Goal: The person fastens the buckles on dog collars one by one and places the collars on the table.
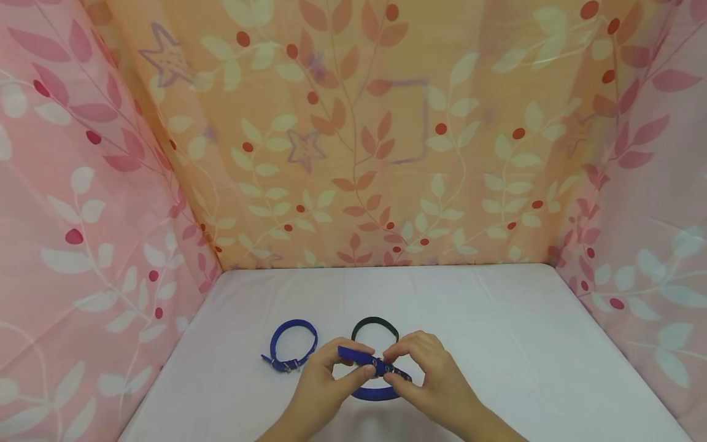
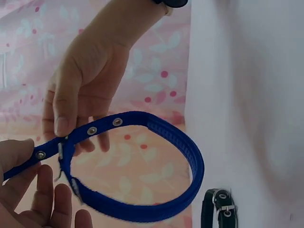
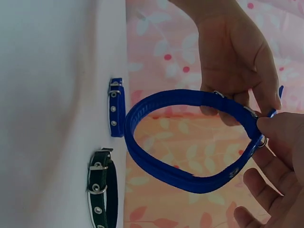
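Both hands hold a blue buckle collar [image 1: 377, 394] above the table, its loop hanging below the fingers. My left hand [image 1: 326, 380] pinches the strap's free end between thumb and fingers; an eyelet shows beside the thumb in the left wrist view. My right hand [image 1: 439, 376] pinches the collar near the metal buckle [image 2: 61, 154]. The strap end passes through the buckle, and metal-rimmed eyelets [image 2: 92, 130] line the band. Whether the prong sits in a hole, I cannot tell.
A second blue collar [image 1: 294, 322], buckled into a loop, stands on the white table [image 1: 248, 294] to the left. Behind the hands is a dark green collar [image 1: 375, 320], also looped. Floral curtains [image 1: 353, 184] enclose the table's back and sides.
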A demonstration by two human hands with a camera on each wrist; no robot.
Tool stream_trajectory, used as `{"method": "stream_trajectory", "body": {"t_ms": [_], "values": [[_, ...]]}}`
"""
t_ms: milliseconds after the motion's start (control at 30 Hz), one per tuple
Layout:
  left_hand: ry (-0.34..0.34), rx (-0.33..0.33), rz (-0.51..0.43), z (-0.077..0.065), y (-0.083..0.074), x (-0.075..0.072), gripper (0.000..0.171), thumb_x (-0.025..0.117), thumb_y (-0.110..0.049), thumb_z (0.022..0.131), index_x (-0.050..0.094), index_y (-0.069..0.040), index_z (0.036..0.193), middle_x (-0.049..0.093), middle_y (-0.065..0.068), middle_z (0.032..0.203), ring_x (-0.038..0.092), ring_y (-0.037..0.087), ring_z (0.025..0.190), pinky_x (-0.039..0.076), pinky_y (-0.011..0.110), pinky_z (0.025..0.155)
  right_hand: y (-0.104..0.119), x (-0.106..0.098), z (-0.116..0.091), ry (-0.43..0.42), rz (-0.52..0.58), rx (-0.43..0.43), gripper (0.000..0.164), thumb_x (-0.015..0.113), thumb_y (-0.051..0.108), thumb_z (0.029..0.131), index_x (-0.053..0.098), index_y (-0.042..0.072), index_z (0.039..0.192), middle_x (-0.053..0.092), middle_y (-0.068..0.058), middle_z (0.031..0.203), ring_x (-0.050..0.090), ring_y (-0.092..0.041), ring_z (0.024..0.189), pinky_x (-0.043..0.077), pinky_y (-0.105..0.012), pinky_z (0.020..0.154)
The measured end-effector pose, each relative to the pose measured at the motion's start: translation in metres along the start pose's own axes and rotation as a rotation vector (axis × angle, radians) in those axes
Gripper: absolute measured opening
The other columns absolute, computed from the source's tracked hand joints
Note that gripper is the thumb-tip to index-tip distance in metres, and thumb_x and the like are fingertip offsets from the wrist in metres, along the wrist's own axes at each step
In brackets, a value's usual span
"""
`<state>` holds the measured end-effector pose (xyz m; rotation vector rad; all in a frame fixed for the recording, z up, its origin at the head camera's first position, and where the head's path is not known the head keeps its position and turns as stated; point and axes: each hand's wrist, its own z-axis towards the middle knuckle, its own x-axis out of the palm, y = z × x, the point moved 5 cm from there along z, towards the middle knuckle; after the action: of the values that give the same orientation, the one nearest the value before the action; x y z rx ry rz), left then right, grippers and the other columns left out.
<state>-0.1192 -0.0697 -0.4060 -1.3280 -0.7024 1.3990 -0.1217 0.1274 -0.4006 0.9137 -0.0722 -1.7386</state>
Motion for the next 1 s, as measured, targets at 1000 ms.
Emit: {"method": "stream_trajectory", "body": {"t_ms": [1000], "values": [[0.05, 0.01, 0.046, 0.006, 0.017, 0.013, 0.027, 0.08, -0.037, 0.088, 0.076, -0.025, 0.112, 0.077, -0.013, 0.104, 0.069, 0.008, 0.098, 0.055, 0.025, 0.088, -0.002, -0.001, -0.001, -0.142, 0.082, -0.07, 0.051, 0.088, -0.001, 0.073, 0.074, 0.018, 0.117, 0.072, 0.007, 0.101, 0.062, -0.014, 0.099, 0.046, -0.02, 0.094]]}}
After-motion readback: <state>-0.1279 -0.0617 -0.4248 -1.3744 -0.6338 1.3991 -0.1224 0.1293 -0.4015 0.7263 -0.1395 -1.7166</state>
